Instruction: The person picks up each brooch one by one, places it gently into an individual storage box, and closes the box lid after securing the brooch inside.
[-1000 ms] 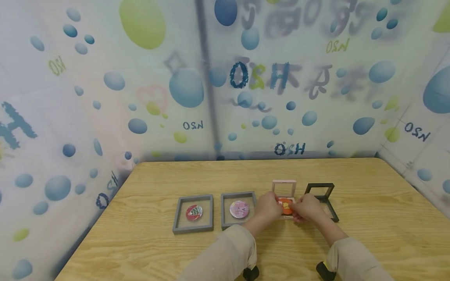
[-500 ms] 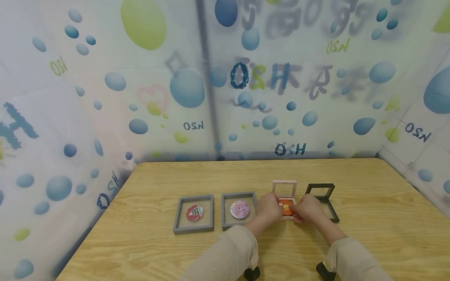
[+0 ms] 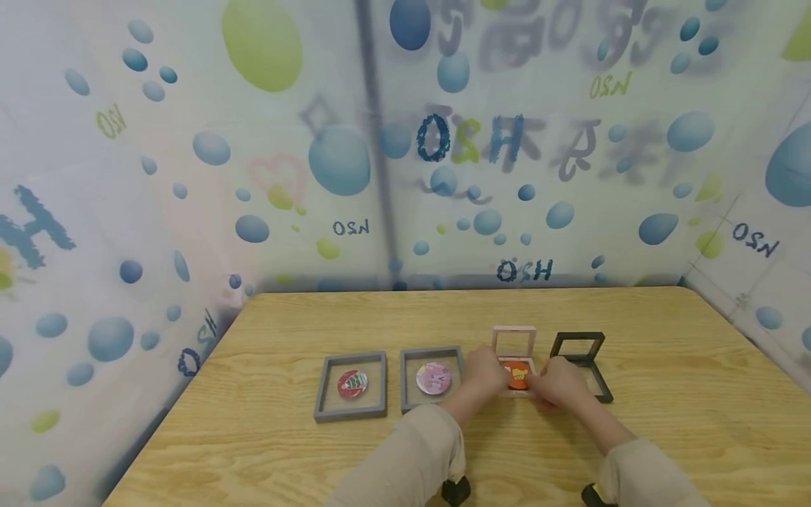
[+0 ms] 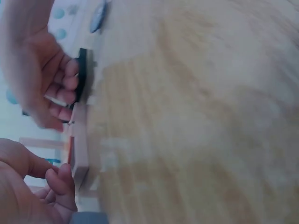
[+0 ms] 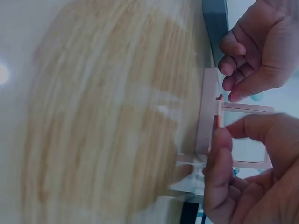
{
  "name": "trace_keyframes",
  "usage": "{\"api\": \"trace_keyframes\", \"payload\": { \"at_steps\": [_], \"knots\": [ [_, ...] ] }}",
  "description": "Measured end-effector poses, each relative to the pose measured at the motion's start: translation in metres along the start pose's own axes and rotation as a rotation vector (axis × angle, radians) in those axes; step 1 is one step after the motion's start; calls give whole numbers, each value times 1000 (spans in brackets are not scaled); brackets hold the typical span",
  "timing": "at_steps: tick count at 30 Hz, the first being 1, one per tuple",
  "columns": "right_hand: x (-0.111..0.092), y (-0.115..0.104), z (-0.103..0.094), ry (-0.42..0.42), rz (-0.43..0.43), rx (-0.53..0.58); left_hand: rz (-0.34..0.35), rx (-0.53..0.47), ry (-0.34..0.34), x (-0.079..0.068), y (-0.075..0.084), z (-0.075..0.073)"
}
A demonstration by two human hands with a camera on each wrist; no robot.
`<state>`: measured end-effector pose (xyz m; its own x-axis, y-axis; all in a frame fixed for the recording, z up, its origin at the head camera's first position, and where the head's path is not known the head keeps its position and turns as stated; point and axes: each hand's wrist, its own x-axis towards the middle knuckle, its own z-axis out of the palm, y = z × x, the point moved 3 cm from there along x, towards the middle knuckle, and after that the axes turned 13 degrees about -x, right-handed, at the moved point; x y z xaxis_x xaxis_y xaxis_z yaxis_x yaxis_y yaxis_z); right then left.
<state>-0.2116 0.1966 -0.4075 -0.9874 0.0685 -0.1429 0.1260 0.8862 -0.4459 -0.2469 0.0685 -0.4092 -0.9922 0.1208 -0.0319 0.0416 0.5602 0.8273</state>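
Observation:
A round orange badge (image 3: 518,374) lies at the base of a small pink display frame (image 3: 514,329) whose lid stands up. My left hand (image 3: 485,373) pinches the badge's left edge; the right wrist view shows an orange sliver by its fingertips. On the opposite side, my right hand (image 3: 559,382) has thumb and index finger close together at the badge's right edge. Close by the right hand stands a black display frame (image 3: 595,346) with its lid raised. In the right wrist view, the pink frame's side (image 5: 206,112) is seen edge-on beside both hands' fingertips.
Two grey display frames stand left of the hands: the nearer grey frame (image 3: 405,384) holds a pink badge (image 3: 434,379), the farther grey frame (image 3: 319,391) a red badge (image 3: 352,384). All stand on a wooden table (image 3: 304,324). A patterned cloth wall (image 3: 405,204) rises behind.
My right hand's fingers have drawn back slightly to the right, showing more of the orange badge. Its forearm has shifted right. The left hand stays nearly in place.

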Motion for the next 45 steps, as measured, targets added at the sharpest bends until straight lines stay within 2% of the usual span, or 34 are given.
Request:
{"api": "trace_keyframes", "payload": {
  "at_steps": [4, 8, 11, 14, 21, 25, 37, 41, 45],
  "knots": [
    [-4, -1, 1, -65, -22, -19, -20, -47, 53, 6, 1, -8],
    [-8, -2, 2, -110, -32, -24, -50, -124, 24, 8, 3, -16],
    [-9, -2, 3, -104, -29, -37, -52, -149, -28, 8, 6, -18],
    [-10, -2, 4, -88, -26, -23, -31, -119, -47, 7, 9, -19],
    [-11, -1, 6, -73, -32, 6, 3, -202, -42, 7, 9, -21],
    [-10, -1, 6, -72, -31, 18, -1, -233, -37, 5, 8, -22],
    [-9, 1, 6, -90, -35, 29, -134, -345, -70, 3, 2, -16],
    [-9, 1, 5, -91, -46, 37, -148, -351, -104, 1, 2, -15],
    [-9, 2, 4, -91, -48, 44, -157, -408, -136, -2, 3, -14]
  ]
}}
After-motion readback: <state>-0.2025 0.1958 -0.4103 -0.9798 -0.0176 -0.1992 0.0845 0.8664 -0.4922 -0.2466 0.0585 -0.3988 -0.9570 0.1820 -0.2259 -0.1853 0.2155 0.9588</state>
